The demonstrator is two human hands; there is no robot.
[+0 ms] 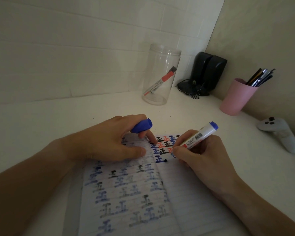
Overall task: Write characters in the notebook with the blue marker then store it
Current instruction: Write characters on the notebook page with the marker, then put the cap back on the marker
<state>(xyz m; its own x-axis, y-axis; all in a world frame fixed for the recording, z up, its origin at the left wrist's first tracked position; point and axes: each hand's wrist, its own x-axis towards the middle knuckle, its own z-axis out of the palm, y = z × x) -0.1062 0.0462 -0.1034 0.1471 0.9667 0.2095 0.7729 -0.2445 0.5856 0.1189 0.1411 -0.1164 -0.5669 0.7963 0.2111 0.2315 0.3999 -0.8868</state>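
Observation:
An open lined notebook lies on the white desk, its pages carrying several blue, black and red characters. My right hand grips the blue marker, a white barrel with a blue end, tip down on the right page beside the written rows. My left hand presses flat on the left page near the spine and holds the marker's blue cap between its fingers. A clear plastic jar stands upright behind the notebook with a red marker leaning inside it.
A pink cup of pens stands at the right by the wall. Black speakers with a cable fill the back corner. A white game controller lies at the far right edge. Tiled wall runs behind.

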